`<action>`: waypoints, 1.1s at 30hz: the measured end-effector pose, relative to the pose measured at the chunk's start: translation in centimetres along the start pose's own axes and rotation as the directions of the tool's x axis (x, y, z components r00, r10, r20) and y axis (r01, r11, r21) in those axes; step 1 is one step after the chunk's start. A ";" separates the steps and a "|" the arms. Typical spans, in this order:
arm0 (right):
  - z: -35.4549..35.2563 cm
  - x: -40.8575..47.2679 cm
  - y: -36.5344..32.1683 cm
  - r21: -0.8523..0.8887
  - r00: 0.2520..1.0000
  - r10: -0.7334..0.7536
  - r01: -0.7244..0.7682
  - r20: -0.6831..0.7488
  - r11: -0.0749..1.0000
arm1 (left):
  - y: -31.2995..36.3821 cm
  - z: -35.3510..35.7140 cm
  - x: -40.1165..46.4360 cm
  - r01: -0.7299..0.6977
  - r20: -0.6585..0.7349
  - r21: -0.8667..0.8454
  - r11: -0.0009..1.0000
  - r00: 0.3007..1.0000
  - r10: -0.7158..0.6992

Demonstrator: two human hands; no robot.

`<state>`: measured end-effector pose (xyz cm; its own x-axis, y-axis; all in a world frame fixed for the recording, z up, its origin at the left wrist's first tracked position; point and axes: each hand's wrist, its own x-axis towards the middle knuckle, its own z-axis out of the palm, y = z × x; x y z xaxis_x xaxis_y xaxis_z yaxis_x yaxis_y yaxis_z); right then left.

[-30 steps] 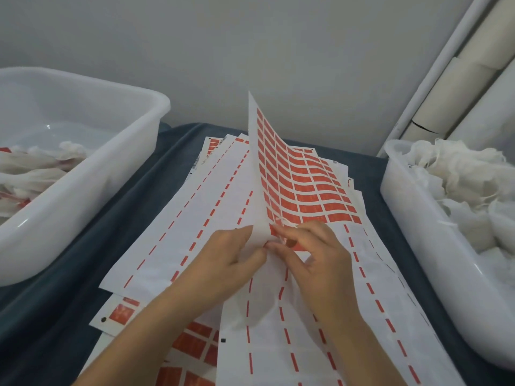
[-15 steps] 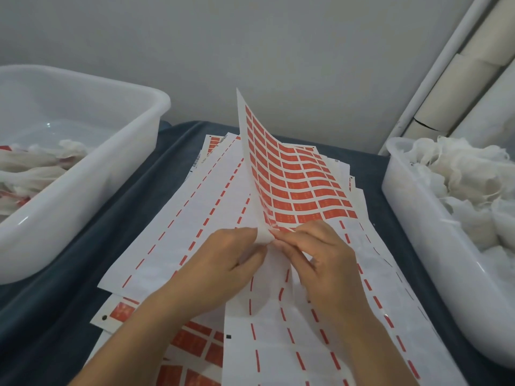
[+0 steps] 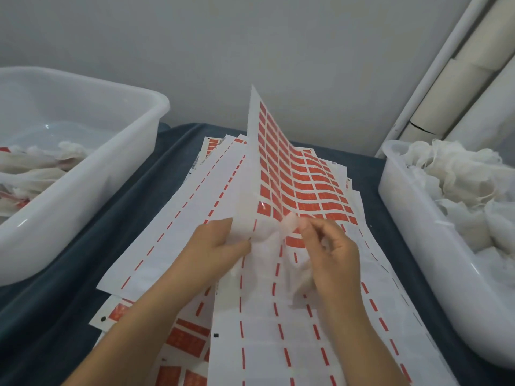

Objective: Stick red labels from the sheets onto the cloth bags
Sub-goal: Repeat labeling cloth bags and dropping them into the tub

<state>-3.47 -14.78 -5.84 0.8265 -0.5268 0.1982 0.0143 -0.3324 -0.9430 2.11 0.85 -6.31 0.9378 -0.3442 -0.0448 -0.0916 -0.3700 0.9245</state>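
Two hands meet in the middle of the worktop [image 3: 145, 190], over a pile of label sheets. The fingers [image 3: 308, 227] of the right hand [image 3: 331, 254] are bent in and pinch something pale and see-through, right by the bottom edge of the lifted sheet [image 3: 281, 168]. It is too blurry to tell if it is a peeled label or a bit of cloth. A soft white cloth bag [image 3: 301, 274] seems to be tucked under the right palm, but that is blurry too. The fingers [image 3: 223, 229] of the left hand [image 3: 214, 252] are curled round the near edge of that same sheet and hold it up.

The lifted sheet stands up tall and curves back to the right. It is full of rows of red labels [image 3: 312, 190]. The lowest labels are just beside the fingertips.

Under the hands lie used sheets [image 3: 267, 330], white with only thin red dashes on them. Below those, near the left arm, more sheets [image 3: 184, 341] with whole red labels peek out.

The worktop has a dark blue cover. On the left stands a white tub [image 3: 133, 151] with a few cloth bags [image 3: 36, 165] that show bits of red. On the right stands another white tub [image 3: 418, 246], heaped with plain white cloth bags [image 3: 457, 179]. Behind it, pale tubes [image 3: 457, 79] lean in the corner by the grey wall [image 3: 250, 45].
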 end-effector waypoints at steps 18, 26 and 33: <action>0.6 -1.1 -0.4 0.604 0.869 0.257 -0.482 0.423 0.635 | 1.3 4.4 -2.1 -0.141 0.251 -0.155 0.978 0.952 0.177; 0.2 -1.0 -0.8 0.474 0.951 0.156 -0.270 0.266 0.838 | 1.2 3.6 -1.3 -0.123 0.021 0.005 0.992 0.992 0.123; -0.7 -0.2 -0.7 0.691 0.916 0.254 -0.400 0.310 0.602 | 2.0 2.9 -1.1 0.114 0.125 -0.347 0.931 0.989 -0.075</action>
<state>-4.07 -15.01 -5.06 0.9353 -0.3247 -0.1405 0.0663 0.5511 -0.8318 -0.08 -1.95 -5.53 0.8929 -0.4206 -0.1609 0.1381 -0.0842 0.9868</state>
